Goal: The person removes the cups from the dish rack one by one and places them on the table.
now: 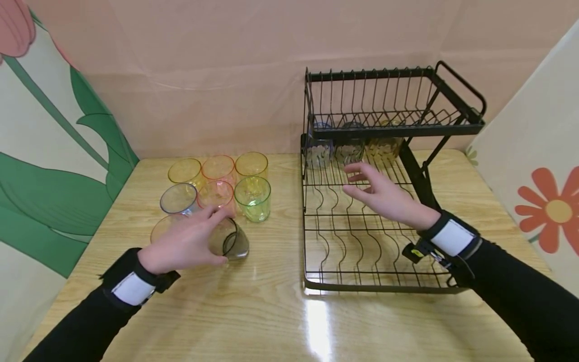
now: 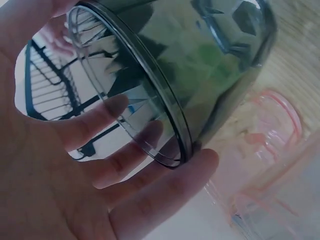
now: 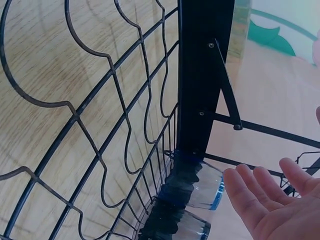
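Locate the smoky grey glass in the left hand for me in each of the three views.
Head: left of centre, in the left hand's grip, the smoky grey glass.
Left wrist: across the top, rim towards the left.
Right wrist: not in it; the glasses there are in the rack.
Shared landmark: the black rack, in all three views.
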The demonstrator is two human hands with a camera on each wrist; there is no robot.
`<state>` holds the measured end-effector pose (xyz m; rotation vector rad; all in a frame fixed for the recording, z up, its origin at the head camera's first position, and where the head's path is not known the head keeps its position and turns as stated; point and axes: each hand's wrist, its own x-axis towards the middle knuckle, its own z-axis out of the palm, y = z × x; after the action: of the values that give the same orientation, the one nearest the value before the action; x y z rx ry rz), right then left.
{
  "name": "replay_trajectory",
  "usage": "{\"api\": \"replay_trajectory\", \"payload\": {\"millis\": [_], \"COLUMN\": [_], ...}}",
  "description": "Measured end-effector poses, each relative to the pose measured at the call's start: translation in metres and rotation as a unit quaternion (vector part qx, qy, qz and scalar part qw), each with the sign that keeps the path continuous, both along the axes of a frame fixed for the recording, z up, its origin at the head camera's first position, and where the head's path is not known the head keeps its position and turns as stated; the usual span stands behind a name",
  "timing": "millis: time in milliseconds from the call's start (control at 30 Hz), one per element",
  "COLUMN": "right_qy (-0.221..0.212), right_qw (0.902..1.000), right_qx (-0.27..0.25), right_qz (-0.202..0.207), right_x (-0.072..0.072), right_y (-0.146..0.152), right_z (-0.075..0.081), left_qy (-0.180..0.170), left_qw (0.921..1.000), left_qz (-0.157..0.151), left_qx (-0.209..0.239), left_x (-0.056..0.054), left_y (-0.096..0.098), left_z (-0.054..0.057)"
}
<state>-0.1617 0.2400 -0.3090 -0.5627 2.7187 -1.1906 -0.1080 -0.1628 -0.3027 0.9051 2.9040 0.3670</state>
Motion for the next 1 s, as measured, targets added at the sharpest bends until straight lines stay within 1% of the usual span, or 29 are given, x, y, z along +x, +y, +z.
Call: {"api": "replay_trajectory", "payload": {"millis": [67, 233, 467, 567, 700, 867, 1000], "right_qy": [0.002, -0.001, -0.002, -0.003, -0.004, -0.004, -0.008], "right_qw": [1.0000, 1.0000, 1.0000, 1.0000, 0.9999, 1.0000, 0.9999], "right_qx": [0.002, 0.000, -0.005, -0.007, -0.008, -0.008, -0.010], "right_qz": [0.000, -0.005, 0.007, 0.001, -0.007, -0.003, 0.005], "right_x": [0.000, 0.000, 0.002, 0.002, 0.001, 0.002, 0.004], "right_y": [0.000, 0.001, 0.003, 0.003, 0.002, 0.003, 0.003], "right_z": [-0.001, -0.003, -0.002, -0.003, -0.006, -0.005, -0.002], "left_qy": [0.014, 0.023, 0.020, 0.020, 0.028, 0.055, 0.086], "left_qw": [0.9997, 0.9988, 0.9987, 0.9984, 0.9980, 0.9961, 0.9938], "left_qz": [-0.004, 0.000, 0.009, 0.011, 0.011, 0.021, 0.021], "left_qx": [-0.020, -0.042, -0.047, -0.052, -0.056, -0.066, -0.067], "left_x": [-0.001, -0.001, 0.000, 0.000, -0.001, 0.000, 0.000], "left_y": [0.000, -0.001, -0.002, -0.001, -0.001, -0.001, -0.001], "left_z": [-0.003, -0.008, -0.009, -0.009, -0.010, -0.011, -0.012]}}
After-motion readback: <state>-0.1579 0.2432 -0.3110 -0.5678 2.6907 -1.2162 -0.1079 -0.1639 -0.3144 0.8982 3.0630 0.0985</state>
